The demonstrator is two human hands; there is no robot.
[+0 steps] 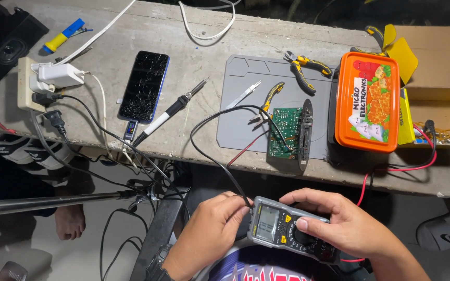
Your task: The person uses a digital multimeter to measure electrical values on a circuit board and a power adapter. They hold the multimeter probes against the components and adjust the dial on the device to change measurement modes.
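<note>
A grey multimeter with a small screen rests on my lap. My left hand grips its left end. My right hand lies over its right half, fingers on the dial. A black lead and a red lead run from the meter up to a green circuit board on a grey work mat.
On the concrete bench lie a cracked phone, a soldering iron, tweezers, yellow-handled pliers, an orange plastic box, a power strip and a cardboard box. Cables hang off the front edge.
</note>
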